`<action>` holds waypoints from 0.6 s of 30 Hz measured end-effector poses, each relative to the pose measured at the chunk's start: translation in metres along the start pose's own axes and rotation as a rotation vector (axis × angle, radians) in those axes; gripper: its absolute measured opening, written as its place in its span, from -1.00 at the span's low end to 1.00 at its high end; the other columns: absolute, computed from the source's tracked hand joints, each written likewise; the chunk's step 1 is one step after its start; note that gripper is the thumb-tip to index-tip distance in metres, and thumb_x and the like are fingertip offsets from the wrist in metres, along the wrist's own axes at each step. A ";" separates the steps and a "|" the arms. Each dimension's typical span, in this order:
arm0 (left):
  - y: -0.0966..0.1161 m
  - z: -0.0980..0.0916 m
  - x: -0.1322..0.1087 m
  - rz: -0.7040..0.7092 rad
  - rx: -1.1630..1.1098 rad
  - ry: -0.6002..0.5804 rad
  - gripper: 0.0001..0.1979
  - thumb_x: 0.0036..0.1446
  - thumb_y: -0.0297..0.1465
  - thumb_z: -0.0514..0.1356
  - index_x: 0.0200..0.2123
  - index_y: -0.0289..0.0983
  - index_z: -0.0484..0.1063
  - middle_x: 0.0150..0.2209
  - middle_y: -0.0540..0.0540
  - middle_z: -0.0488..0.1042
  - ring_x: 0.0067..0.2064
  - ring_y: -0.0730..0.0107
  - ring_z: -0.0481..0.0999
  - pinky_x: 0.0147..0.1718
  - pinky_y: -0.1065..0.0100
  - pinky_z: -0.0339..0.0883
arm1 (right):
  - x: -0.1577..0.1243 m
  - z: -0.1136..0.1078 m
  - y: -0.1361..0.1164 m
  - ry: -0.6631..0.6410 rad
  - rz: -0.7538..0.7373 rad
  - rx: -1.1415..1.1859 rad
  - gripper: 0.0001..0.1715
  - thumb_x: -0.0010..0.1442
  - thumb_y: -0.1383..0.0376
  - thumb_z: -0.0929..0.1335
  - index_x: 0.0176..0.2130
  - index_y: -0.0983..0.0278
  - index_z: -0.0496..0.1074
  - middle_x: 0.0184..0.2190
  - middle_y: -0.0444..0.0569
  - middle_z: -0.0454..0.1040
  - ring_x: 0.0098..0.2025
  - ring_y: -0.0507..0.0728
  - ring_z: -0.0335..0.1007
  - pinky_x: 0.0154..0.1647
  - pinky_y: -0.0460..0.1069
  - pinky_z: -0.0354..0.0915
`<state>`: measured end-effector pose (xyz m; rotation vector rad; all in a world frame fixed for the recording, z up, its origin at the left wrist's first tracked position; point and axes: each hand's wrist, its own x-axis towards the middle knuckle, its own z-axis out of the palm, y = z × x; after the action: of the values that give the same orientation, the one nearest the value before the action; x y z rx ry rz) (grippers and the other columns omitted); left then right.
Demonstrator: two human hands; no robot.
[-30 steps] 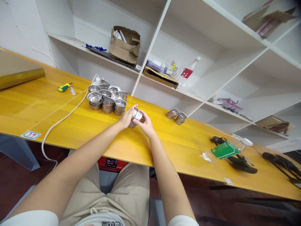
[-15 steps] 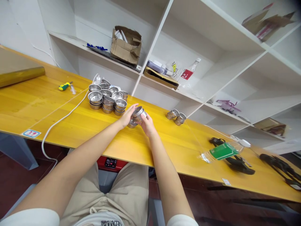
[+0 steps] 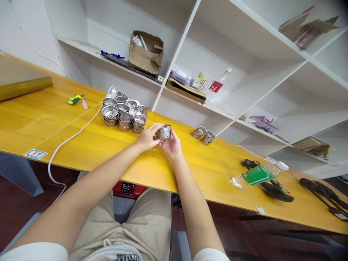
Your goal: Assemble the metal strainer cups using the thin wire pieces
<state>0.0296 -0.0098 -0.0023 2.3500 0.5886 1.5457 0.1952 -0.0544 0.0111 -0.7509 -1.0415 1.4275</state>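
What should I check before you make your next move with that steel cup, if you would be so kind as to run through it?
1. Hold on the perforated steel cup: ok, it sits between the left hand and the right hand, rim up.
2. Left hand's gap from the pile of steel cups: cannot tell, they look very close.
3. White power cord: ok, it lies well left of the hands.
4. Two small cup stacks: ok, they stand apart from the right hand.
5. Condition of the held cup: cannot tell, too small to judge.
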 end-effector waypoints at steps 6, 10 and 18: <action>-0.001 -0.002 0.001 0.056 0.001 -0.013 -0.41 0.11 -0.52 0.25 0.24 -0.21 0.35 0.20 -0.21 0.47 0.26 0.12 0.45 0.31 0.03 0.32 | -0.001 0.002 -0.002 0.060 -0.059 -0.038 -0.41 0.21 -0.18 0.39 -0.02 0.19 0.48 -0.09 0.02 0.64 -0.06 0.26 0.58 -0.01 0.16 0.51; 0.000 -0.001 0.002 0.068 -0.002 -0.049 -0.41 0.10 -0.54 0.24 0.22 -0.20 0.37 0.21 -0.20 0.48 0.27 0.11 0.44 0.31 0.00 0.32 | 0.001 0.004 -0.001 0.122 -0.119 -0.011 -0.48 0.16 -0.08 0.43 -0.02 0.16 0.48 -0.05 -0.01 0.62 0.03 0.24 0.54 0.00 0.13 0.51; -0.002 0.000 0.002 0.075 0.003 -0.063 -0.40 0.12 -0.52 0.25 0.25 -0.20 0.35 0.21 -0.20 0.48 0.27 0.09 0.45 0.30 -0.02 0.33 | 0.000 0.006 -0.001 0.103 -0.164 -0.086 -0.51 0.18 -0.10 0.40 -0.06 0.17 0.46 -0.07 0.00 0.61 0.02 0.24 0.53 0.07 0.16 0.48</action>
<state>0.0296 -0.0077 -0.0014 2.4391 0.4948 1.4965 0.1901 -0.0550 0.0143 -0.7748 -1.0653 1.1987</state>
